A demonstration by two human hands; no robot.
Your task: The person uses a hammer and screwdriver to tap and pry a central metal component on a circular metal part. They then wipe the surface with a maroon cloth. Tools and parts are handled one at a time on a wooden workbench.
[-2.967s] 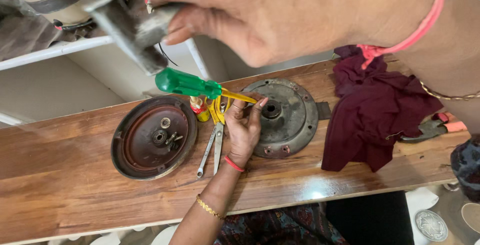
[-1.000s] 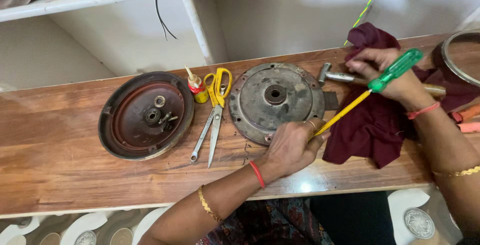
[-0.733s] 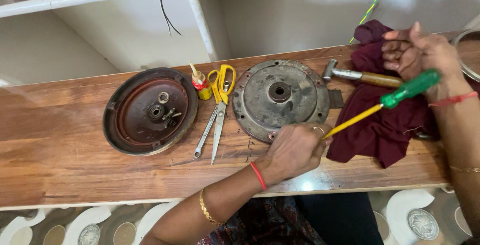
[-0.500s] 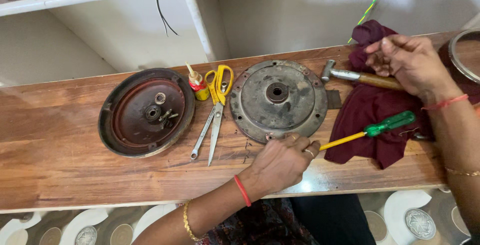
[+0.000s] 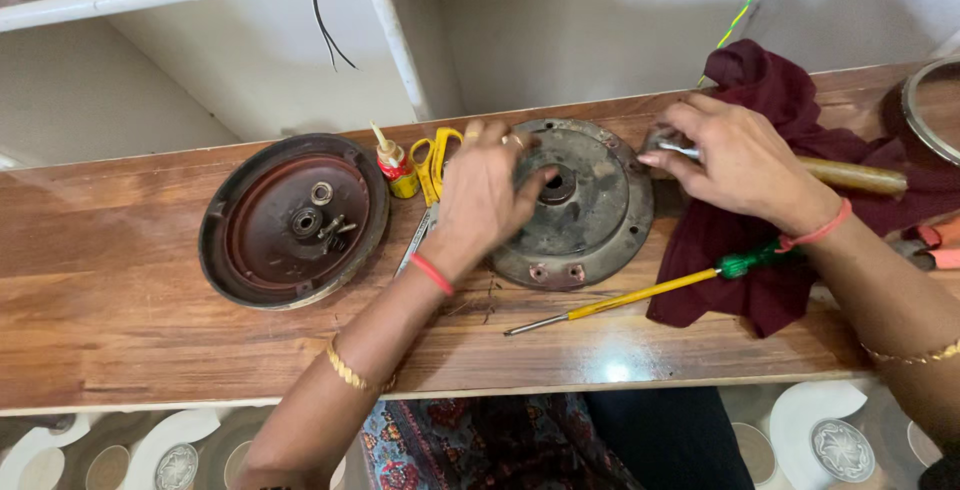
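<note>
From the head camera, we saw our left hand point(image 5: 487, 193) lying spread on the grey metal cover point(image 5: 575, 205), fingers draped over its left rim and thumb near the centre hole, pressing rather than clasping it. The cover sat on the wooden bench point(image 5: 120, 280), between the yellow scissors point(image 5: 432, 162) and the maroon cloth point(image 5: 800, 200). It looked cast and stiff to us, probably heavy, with a grimy face that could be slippery; its rim seemed the surest place to take hold. Our right hand point(image 5: 742, 165) was closed around the metal head of the hammer point(image 5: 850, 175), whose wooden handle lay on the cloth. The yellow screwdriver point(image 5: 640, 297) rested loose on the bench, its green handle at our right wrist. Left of the scissors stood a small glue bottle point(image 5: 395, 165) and the dark round cover point(image 5: 293, 220), untouched.
</note>
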